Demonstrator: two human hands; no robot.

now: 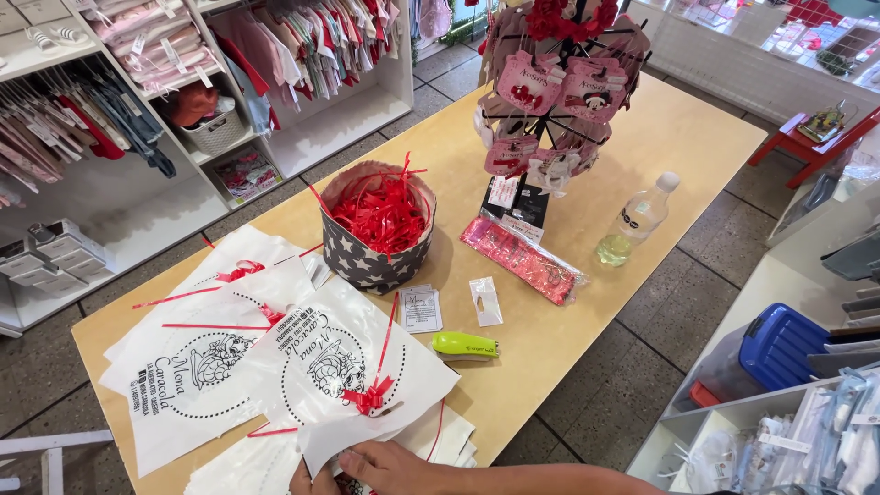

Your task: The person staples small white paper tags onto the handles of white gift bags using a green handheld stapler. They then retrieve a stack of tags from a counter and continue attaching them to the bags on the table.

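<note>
My right hand [390, 466] reaches in from the lower right at the bottom edge, its fingers curled onto the near edge of a white printed bag [339, 353] tied with a red ribbon bow [369, 397]. Only a sliver of my left hand [302, 478] shows just to its left, touching the same pile of bags; its grip is cut off by the frame. More white bags with red bows [197, 367] lie fanned out to the left. A green stapler [465, 345] lies just beyond the bags.
On the wooden table [669, 137] stand a star-patterned fabric basket [367, 261] full of red ribbons, two small cards [421, 308], a pink glittery packet [521, 258], a clear bottle [637, 220] and a display stand [550, 92]. Clothing shelves [137, 110] stand left; a blue case [779, 344] is right.
</note>
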